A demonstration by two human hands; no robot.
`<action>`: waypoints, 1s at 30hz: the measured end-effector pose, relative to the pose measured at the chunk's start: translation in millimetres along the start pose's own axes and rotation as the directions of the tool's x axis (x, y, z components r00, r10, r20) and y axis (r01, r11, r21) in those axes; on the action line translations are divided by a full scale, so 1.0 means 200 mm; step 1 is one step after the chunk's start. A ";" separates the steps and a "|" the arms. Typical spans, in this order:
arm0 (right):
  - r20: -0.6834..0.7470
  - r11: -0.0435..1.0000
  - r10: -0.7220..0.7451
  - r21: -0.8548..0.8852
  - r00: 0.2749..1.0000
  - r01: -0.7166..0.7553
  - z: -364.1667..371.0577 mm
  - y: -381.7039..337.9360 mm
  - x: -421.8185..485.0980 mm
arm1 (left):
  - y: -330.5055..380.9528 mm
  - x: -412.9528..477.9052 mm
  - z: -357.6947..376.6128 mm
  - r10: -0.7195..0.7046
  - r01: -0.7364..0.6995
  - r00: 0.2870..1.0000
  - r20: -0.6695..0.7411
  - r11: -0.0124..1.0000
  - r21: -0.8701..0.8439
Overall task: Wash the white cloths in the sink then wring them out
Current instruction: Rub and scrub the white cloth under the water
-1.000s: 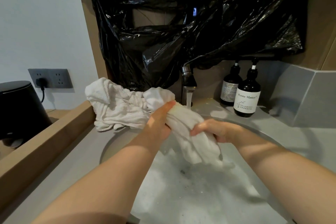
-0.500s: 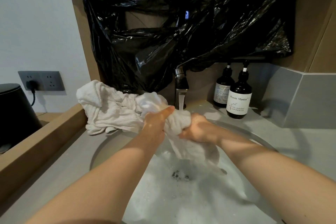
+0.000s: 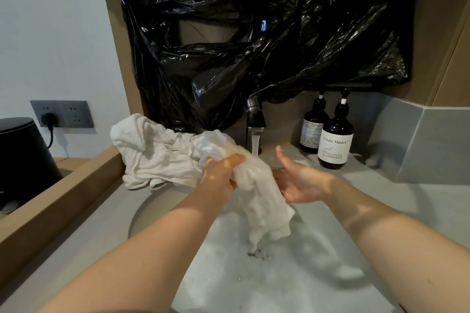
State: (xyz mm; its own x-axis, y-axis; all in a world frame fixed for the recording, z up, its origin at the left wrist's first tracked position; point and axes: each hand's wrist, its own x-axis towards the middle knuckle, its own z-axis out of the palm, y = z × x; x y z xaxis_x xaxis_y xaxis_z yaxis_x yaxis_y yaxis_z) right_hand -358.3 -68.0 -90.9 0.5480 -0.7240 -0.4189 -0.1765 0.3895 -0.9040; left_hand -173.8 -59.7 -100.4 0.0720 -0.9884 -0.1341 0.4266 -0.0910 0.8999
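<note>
Left hand (image 3: 223, 170) grips the wet cloth (image 3: 264, 206) near its top, fingers curled round a bunched fold, while the right hand (image 3: 297, 183) is spread wide just beside it, fingers straight and holding nothing; whether its palm touches the fabric is hard to tell. The cloth hangs soapy and limp over the sudsy sink (image 3: 152, 216), its lower end just above the drain, with the tap (image 3: 255, 119) running close behind. This looks like the washing step, between rubs, not the wringing. Next, the right hand likely needs to close on the hanging part so both can scrub or twist it. A heap of other white cloths (image 3: 152, 150) lies on the counter (image 3: 76, 249) at the sink's back left edge.
</note>
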 end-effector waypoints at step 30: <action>-0.463 0.255 -0.525 -0.886 0.714 -0.387 0.32 -0.03 0.06 | 0.01 0.04 0.00 0.161 -0.124 0.977 -0.139 0.963 0.240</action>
State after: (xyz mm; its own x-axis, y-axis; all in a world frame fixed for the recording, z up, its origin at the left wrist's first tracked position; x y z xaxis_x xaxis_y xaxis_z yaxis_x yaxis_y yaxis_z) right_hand -298.1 -43.7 -84.5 0.1054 -0.9851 0.1358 -0.9817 -0.1249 -0.1440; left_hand -173.5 -67.3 -100.1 0.2642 -0.9635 -0.0440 0.1850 0.0058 0.9827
